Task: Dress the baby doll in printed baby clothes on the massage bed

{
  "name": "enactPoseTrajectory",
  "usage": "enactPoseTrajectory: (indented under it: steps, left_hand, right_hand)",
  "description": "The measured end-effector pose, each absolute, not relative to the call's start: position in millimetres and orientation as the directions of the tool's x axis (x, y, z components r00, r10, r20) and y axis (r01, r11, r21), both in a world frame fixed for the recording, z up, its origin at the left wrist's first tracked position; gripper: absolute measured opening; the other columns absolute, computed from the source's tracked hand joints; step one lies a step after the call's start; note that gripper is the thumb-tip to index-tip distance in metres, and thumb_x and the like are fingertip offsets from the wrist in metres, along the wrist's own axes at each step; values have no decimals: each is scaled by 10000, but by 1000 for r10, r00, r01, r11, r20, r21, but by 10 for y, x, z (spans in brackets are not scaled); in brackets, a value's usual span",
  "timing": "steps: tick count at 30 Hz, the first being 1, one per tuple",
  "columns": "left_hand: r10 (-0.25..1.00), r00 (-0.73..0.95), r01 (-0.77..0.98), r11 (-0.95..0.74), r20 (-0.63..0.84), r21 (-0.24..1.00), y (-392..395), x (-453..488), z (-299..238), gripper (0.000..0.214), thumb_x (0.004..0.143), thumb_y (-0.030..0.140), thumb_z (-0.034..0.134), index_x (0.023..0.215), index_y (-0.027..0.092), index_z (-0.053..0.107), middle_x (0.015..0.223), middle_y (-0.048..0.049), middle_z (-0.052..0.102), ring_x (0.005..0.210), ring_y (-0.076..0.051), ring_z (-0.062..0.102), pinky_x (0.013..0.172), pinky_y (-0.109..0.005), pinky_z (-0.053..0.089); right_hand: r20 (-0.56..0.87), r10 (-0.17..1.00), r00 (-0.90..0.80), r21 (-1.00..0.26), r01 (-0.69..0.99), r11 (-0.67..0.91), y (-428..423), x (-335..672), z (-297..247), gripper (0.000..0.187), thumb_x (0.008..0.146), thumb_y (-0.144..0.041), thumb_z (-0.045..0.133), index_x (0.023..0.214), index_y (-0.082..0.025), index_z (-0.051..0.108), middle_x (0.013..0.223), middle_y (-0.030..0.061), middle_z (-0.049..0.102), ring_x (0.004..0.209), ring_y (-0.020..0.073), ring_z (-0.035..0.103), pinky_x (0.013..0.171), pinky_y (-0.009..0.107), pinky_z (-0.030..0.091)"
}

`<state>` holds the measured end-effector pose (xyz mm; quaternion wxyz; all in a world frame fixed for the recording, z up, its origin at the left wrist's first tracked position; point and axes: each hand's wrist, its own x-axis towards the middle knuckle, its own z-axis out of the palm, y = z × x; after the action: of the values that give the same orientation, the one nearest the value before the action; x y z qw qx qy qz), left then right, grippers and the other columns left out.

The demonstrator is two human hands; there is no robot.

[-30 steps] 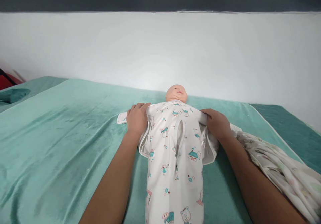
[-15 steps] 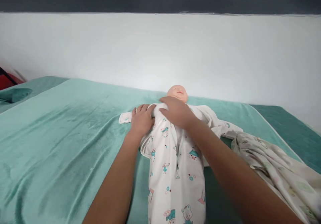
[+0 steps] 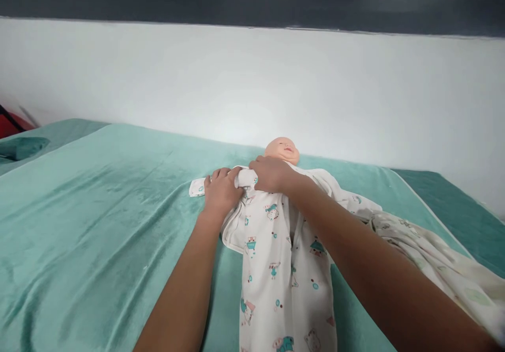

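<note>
A baby doll lies face up on the bed, its head (image 3: 282, 149) bare at the far end. Over its body is a white baby garment (image 3: 272, 268) with small cartoon prints, the long lower part stretching toward me. My left hand (image 3: 223, 191) is curled over the garment's left sleeve, whose cuff (image 3: 197, 187) sticks out past the fingers. Just below the doll's chin, my right hand (image 3: 272, 174) grips a fold of the garment at the chest and shoulder. The fingertips are partly hidden in the cloth. The doll's arms cannot be seen.
A green plush sheet (image 3: 118, 225) covers the bed, with wrinkles on the left. A crumpled pale printed cloth (image 3: 437, 257) lies at the right, against the garment's other sleeve (image 3: 361, 200). Behind the bed rises a white wall (image 3: 177, 78).
My right hand has gone from lying spread on the chest to closing on the cloth near the shoulder. The left hand stays at the sleeve. The garment's lower part appears shifted slightly right.
</note>
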<state>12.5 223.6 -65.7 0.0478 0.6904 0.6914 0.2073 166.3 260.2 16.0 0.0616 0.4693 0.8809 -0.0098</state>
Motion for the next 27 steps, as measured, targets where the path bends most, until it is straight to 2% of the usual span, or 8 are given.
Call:
enactPoseTrajectory:
  steps: [3, 6, 8, 11, 13, 19, 27]
  left_hand:
    - [979, -61, 945, -5, 192, 327, 2256, 145, -678, 550, 859, 306, 553, 1406, 346, 508, 1424, -69, 574, 1372, -324, 429, 1167, -586, 266]
    - [983, -77, 952, 23, 166, 306, 2275, 148, -687, 516, 879, 320, 520, 1396, 324, 515, 1431, -68, 569, 1387, -312, 415, 1177, -564, 267]
    - [985, -78, 953, 27, 157, 303, 2274, 143, -678, 524, 881, 337, 526, 1405, 329, 506, 1447, -63, 555, 1393, -307, 411, 1188, -553, 257]
    - [987, -76, 948, 27, 144, 317, 2254, 130, -650, 558, 870, 364, 559, 1423, 352, 484, 1480, -51, 524, 1399, -299, 409, 1198, -529, 250]
    - [988, -79, 942, 31, 131, 334, 2239, 118, -633, 590, 851, 354, 580, 1431, 353, 473, 1493, -49, 509, 1397, -298, 411, 1195, -513, 261]
    - [994, -96, 923, 68, 55, 379, 2238, 61, -629, 612, 822, 367, 600, 1420, 366, 472, 1459, -65, 513, 1330, -320, 473, 1107, -528, 370]
    - [990, -140, 906, 119, 23, 406, 2235, 25, -617, 525, 835, 381, 594, 1358, 352, 552, 1388, -81, 557, 1296, -321, 509, 1087, -523, 387]
  right_hand:
    - [-180, 776, -604, 30, 786, 618, 2672, 1471, 129, 348, 861, -332, 631, 1170, -172, 650, 1234, 157, 658, 1052, 298, 637, 690, 329, 461]
    - [-279, 765, -581, 48, 787, 615, 2730, 1329, 119, 268, 899, -372, 593, 1040, -175, 708, 1122, 142, 719, 954, 277, 678, 689, 324, 462]
    - [-309, 762, -569, 54, 789, 612, 2745, 1306, 133, 262, 912, -372, 581, 1042, -190, 717, 1076, 123, 741, 942, 273, 689, 706, 325, 463]
    - [-299, 757, -581, 60, 780, 623, 2731, 1361, 189, 307, 935, -369, 565, 1184, -231, 681, 1145, 98, 737, 1006, 272, 680, 723, 320, 454]
    - [-292, 745, -600, 59, 766, 640, 2710, 1437, 248, 301, 943, -340, 550, 1205, -258, 675, 1162, 77, 734, 989, 258, 680, 705, 313, 438]
    - [-246, 792, -559, 36, 811, 583, 2659, 1808, 496, 250, 921, -322, 548, 1104, -299, 716, 1118, 41, 735, 939, 226, 663, 689, 304, 392]
    - [-171, 845, -507, 74, 848, 524, 2458, 1987, 677, 189, 921, -297, 514, 970, -280, 695, 911, 11, 712, 744, 173, 581, 626, 301, 300]
